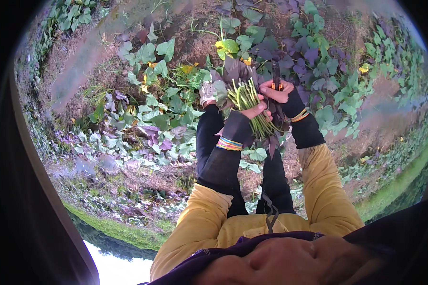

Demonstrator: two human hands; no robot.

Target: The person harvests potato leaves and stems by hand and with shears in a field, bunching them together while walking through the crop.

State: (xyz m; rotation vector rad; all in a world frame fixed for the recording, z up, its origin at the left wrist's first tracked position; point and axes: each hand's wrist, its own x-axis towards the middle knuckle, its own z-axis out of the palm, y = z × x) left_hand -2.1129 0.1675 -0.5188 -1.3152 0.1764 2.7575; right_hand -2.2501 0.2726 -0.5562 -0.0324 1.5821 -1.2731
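My left hand (256, 110) is closed round a thick bunch of green cut stems (245, 95), holding it in front of my legs. Dark purple leaves (238, 70) hang around the bunch, and the stem ends are fanned toward me. At the bunch's right side, my right hand (278, 91) grips a slim black-and-orange tool (276, 76) pointing away from me; its exact kind is unclear. The right fingertips reach the leaves beside the stems. Coloured elastic bands circle both black-sleeved wrists, the left bands (229, 144) and the right bands (300, 115).
Vines with green leaves (159, 107) and purple leaves (311, 54) spread over brown soil (195, 40) around me. My shoe (207, 92) stands among them, just left of the bunch. A grass strip (128, 232) runs along the field's edge.
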